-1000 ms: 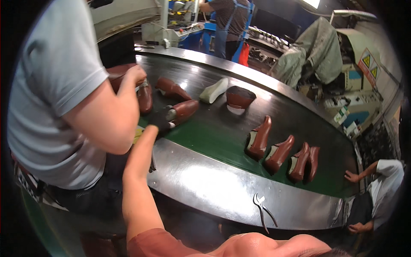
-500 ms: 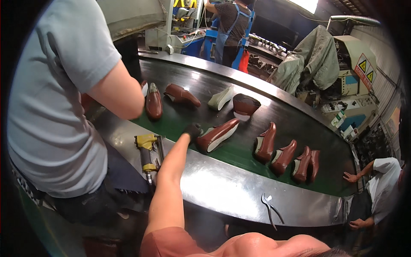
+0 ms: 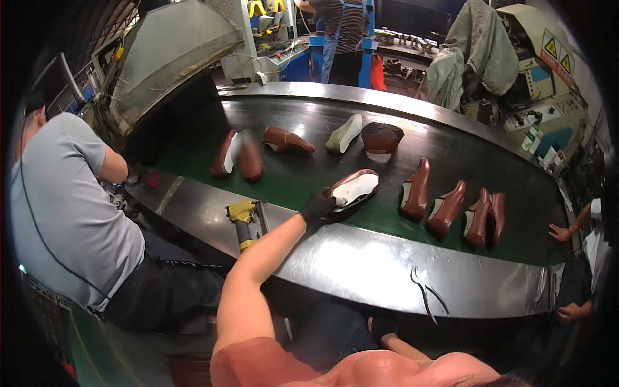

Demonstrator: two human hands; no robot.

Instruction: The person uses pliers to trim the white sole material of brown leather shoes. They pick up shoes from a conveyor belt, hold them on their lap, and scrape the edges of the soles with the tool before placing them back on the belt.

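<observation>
My left hand [image 3: 318, 210], in a dark glove, is closed on the near end of a reddish-brown leather shoe [image 3: 366, 173]. The shoe is tipped so its white underside faces up, over the green-black belt [image 3: 380, 219]. My right hand [image 3: 383, 327], also in a dark glove, is low beyond the table's front edge, below the pliers; its fingers are too dark to make out. Pincer-type pliers [image 3: 422, 290] lie on the metal edge [image 3: 348, 258]. Left of my forearm rests a yellow and black air stapler [image 3: 244, 224].
More brown shoes [image 3: 416, 190] stand right on the belt; others [image 3: 287, 140] lie farther left, near a pale shoe last [image 3: 344, 133] and a dark-topped brown piece [image 3: 382, 139]. A co-worker in grey [image 3: 84, 213] bends at left. Another person's hand [image 3: 560, 233] touches the belt's right end.
My left hand has gripped the shoe beside it and turned its white underside up. The co-worker at left has moved away leftward. The view has shifted, and my right hand has come into sight.
</observation>
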